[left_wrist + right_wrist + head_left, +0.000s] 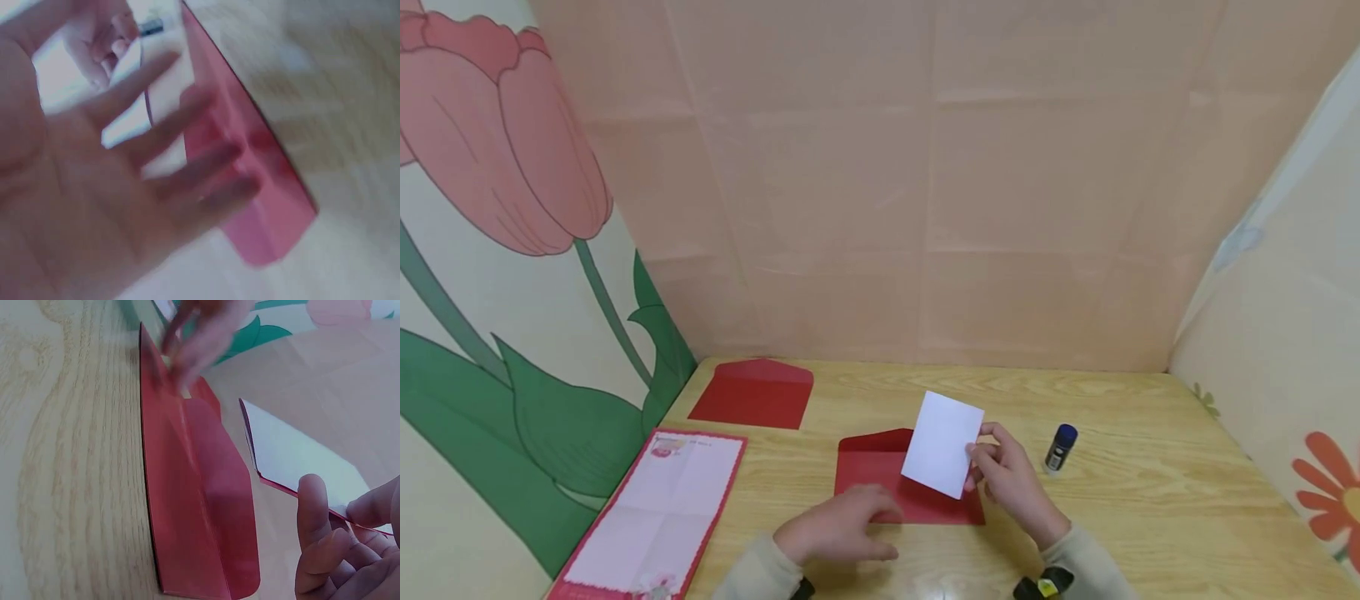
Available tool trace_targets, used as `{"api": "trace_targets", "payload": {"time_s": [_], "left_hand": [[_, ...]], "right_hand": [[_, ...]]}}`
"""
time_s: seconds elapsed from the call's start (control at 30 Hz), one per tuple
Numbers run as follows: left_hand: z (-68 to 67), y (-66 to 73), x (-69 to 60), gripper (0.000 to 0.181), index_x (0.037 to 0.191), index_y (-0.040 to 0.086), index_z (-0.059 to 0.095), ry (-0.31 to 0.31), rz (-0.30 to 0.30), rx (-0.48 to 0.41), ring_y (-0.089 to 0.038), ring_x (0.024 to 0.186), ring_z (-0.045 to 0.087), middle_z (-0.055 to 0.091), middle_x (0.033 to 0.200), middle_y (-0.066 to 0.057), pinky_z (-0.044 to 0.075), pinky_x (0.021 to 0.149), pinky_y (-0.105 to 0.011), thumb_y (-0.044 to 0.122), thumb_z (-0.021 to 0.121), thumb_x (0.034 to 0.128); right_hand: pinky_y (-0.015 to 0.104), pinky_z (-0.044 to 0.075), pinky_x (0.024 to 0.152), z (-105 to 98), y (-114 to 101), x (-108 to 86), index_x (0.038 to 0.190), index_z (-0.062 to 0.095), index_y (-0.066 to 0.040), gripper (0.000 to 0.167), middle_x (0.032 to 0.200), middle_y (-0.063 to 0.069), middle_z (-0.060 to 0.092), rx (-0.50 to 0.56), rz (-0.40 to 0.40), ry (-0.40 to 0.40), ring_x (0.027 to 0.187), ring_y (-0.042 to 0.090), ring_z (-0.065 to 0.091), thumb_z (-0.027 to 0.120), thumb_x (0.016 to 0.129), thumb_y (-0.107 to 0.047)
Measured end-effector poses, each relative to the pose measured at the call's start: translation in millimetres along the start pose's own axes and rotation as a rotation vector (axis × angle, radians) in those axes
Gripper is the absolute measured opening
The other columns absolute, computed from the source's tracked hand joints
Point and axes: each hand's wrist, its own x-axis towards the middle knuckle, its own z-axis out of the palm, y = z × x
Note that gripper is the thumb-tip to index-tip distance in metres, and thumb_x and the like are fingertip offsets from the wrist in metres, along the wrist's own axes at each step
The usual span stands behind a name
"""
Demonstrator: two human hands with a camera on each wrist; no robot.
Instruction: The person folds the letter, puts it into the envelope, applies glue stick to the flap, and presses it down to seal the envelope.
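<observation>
My right hand [1009, 477] pinches a small folded white paper [942, 446] by its right edge, thumb on the front. In the right wrist view the folded paper [306, 459] shows thin red edges and sits raised above the table. Below and behind it lies a red envelope [868, 477], its flap opened away from me. My left hand [847, 525] hovers by the envelope's front left part. Its fingers look spread and blurred in the left wrist view, with nothing held; whether the fingertips touch the envelope [275, 219] I cannot tell.
To the right stands a glue stick [1061, 448] with a dark blue cap. A second red envelope [752, 398] lies at the back left, flap opened. On the left is a creased letter sheet [655, 508] with a red border. A pink-beige sheet [925, 208] hangs behind the table.
</observation>
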Motion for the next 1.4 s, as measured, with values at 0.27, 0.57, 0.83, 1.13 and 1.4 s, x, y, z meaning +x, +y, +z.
{"api": "trace_targets", "payload": {"time_s": [0.27,0.57,0.83,1.13,1.4], "left_hand": [[-18.0,-30.0,16.1,0.081,0.133,0.007,0.061,0.19,-0.28,0.059,-0.026,0.103,0.042,0.05,0.113,-0.009,0.045,0.083,-0.043,0.037,0.093,0.0649],[-21.7,-42.4,22.3,0.093,0.131,0.007,0.057,0.132,-0.302,0.026,-0.025,0.1,0.04,0.046,0.108,-0.007,0.045,0.077,-0.04,0.039,0.099,0.0549],[-20.4,-40.7,23.3,0.089,0.123,0.008,0.052,0.152,-0.311,0.019,-0.025,0.095,0.041,0.041,0.104,-0.008,0.046,0.074,-0.038,0.035,0.1,0.0532],[-12.0,-30.3,20.0,0.097,0.127,0.007,0.05,0.251,-0.256,0.084,-0.024,0.087,0.043,0.038,0.102,-0.009,0.044,0.062,-0.034,0.029,0.102,0.048],[-4.5,-22.3,17.7,0.097,0.125,0.006,0.044,0.305,-0.214,0.182,-0.024,0.082,0.044,0.036,0.102,-0.01,0.041,0.055,-0.031,0.029,0.102,0.0504]], "right_hand": [[0.025,0.037,0.043,-4.7,-0.6,1.9,0.123,0.044,-0.006,0.022,0.077,0.016,0.065,-0.011,-0.015,0.022,0.064,0.032,0.063,0.052,0.104,-0.012],[0.024,0.036,0.043,-7.1,3.8,3.6,0.124,0.044,-0.007,0.022,0.077,0.015,0.064,-0.022,-0.005,0.03,0.062,0.033,0.06,0.052,0.104,-0.011],[0.024,0.036,0.042,-8.4,1.9,4.6,0.122,0.043,-0.006,0.021,0.076,0.016,0.064,-0.032,-0.049,0.03,0.064,0.037,0.062,0.053,0.104,-0.012],[0.027,0.045,0.046,-5.9,-10.8,7.3,0.119,0.051,-0.007,0.019,0.083,0.016,0.068,-0.183,-0.263,0.112,0.068,0.033,0.066,0.058,0.102,-0.013],[0.026,0.055,0.059,3.6,-21.3,11.7,0.116,0.062,-0.009,0.019,0.089,0.008,0.07,-0.428,-0.57,0.193,0.066,0.02,0.067,0.063,0.098,-0.006]]}}
